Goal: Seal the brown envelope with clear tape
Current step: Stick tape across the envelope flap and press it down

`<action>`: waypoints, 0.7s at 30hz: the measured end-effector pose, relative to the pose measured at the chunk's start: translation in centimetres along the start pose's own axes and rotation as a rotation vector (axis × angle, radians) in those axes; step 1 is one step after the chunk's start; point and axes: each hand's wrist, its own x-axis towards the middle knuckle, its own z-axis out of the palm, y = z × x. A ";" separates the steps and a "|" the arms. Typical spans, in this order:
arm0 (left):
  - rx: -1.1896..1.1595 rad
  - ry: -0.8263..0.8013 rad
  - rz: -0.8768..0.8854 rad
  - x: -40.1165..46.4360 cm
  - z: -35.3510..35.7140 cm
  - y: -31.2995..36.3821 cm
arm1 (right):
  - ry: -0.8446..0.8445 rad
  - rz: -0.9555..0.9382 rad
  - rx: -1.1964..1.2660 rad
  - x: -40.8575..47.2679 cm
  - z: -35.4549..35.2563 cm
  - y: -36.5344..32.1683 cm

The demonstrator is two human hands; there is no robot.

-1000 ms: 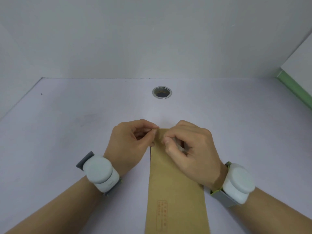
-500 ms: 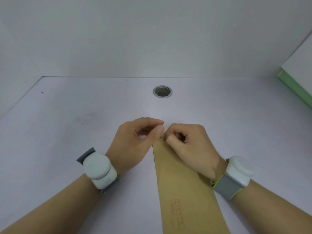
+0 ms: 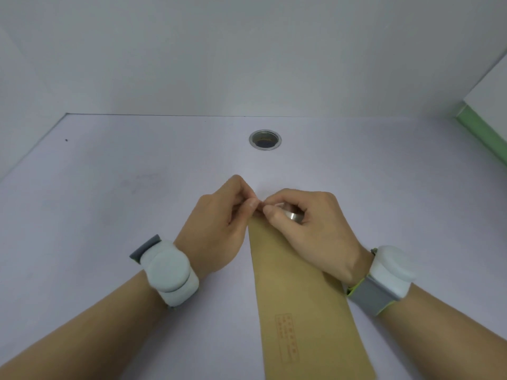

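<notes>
Pale surface [image 3: 115, 220], bounded by plain white walls at the far and left edges; a green strip [image 3: 482, 133] is seen along the right.

Brown envelope [image 3: 299, 305] laid flat on the surface, long axis running from the near edge up to the fingertips of both hands. Its far end lies between and beneath the two hands. A red printed box of characters [image 3: 286, 338] is noted on the near part of the envelope, below the right wrist; too small to be read.

Left hand [image 3: 216, 229] rested at the envelope's far left corner, thumb and forefinger pinched together. Right hand [image 3: 312, 229] rested over the far right part, fingers curled, thumb and forefinger pinched close against those of the left. What is gripped at the meeting point cannot be told; clear tape cannot be made out.

White wrist units on grey straps are worn on the left wrist [image 3: 170, 272] and right wrist [image 3: 389, 270].

Metal-rimmed hole [image 3: 265, 140] set in the surface, well beyond the fingertips.

A metallic ring-like object [image 3: 292, 215] is seen under the right fingers.
</notes>
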 end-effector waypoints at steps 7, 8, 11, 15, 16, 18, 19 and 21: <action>-0.018 0.026 -0.026 0.2 -0.2 0.0 | 0.031 0.023 -0.064 0.4 -0.7 0.0; -0.018 0.027 -0.028 0.2 -0.1 -0.1 | 0.031 0.026 -0.074 0.5 -0.7 0.1; -0.020 0.029 -0.038 0.3 -0.1 -0.2 | 0.019 0.019 -0.134 0.7 -1.0 0.3; -0.021 0.037 -0.068 0.3 -0.1 -0.3 | 0.029 0.044 -0.167 0.9 -1.6 0.6; -0.016 0.038 -0.071 0.2 -0.1 -0.3 | 0.021 0.044 -0.180 0.9 -1.6 0.7; -0.020 0.039 -0.082 0.2 -0.1 -0.3 | 0.012 0.044 -0.226 0.9 -1.4 0.9; -0.019 0.040 -0.089 0.2 0.0 -0.3 | 0.012 0.044 -0.245 0.9 -1.4 0.9; -0.005 0.046 -0.102 0.3 0.0 -0.3 | 0.012 0.029 -0.279 1.0 -1.4 1.0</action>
